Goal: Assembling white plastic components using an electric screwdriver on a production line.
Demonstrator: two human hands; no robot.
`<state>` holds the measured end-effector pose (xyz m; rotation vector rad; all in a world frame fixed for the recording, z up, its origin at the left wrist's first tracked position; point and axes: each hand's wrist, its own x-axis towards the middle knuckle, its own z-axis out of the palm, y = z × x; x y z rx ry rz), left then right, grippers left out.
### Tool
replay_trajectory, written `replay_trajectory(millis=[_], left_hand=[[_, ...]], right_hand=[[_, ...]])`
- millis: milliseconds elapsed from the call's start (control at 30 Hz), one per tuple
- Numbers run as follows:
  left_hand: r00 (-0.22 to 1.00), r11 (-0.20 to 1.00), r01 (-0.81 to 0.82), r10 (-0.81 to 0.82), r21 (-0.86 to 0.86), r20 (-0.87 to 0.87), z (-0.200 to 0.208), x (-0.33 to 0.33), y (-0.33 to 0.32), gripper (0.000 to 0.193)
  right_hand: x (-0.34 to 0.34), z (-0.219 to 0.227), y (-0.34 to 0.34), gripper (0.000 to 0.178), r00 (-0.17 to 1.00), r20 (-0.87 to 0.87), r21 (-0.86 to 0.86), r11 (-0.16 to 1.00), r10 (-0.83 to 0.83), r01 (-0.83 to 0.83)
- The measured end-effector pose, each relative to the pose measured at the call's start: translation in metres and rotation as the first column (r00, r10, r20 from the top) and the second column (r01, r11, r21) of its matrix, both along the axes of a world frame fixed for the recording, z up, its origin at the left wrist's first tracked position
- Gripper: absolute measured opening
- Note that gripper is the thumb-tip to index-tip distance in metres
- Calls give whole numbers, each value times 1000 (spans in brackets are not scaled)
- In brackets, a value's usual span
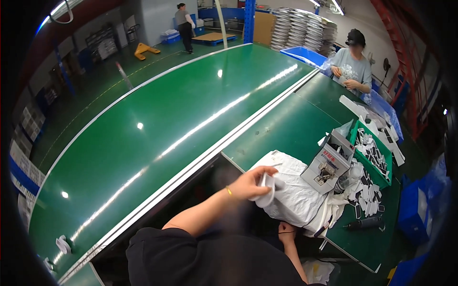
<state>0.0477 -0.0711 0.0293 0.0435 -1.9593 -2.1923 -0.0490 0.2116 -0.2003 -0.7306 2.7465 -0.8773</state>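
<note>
My left hand (252, 185) is closed around a white, curved plastic-looking piece (265, 188), its exact kind unclear. It is above the near left part of a white cloth or sheet (298, 183) spread on the green work table (281, 128). My right hand (286, 231) is low at the near edge of that sheet, close to my body. Its fingers are mostly hidden, so I cannot make out whether it holds anything.
Beyond the sheet stands a grey box-shaped device (329, 164). A green crate (392, 177) holds small white and black parts, with more parts (368, 198) loose beside it. A black handheld power tool (365, 223) lies at right. Left runs a green conveyor belt (176, 114). A co-worker (353, 64) stands at the far right.
</note>
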Motion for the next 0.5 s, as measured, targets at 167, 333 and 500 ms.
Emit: replay_trajectory(millis=[167,333,500], left_hand=[[972,973,227,-228,32,46,-1,-9,27,53],[979,972,200,-204,124,22,-8,-11,21,46],[996,842,-37,-15,538,93,-8,-15,28,31]], right_hand=[[42,23,16,23,976,213,-141,990,36,-6],[63,175,-7,21,878,464,-29,993,116,-116],[54,223,-27,37,965,-261,-440,886,30,-147]])
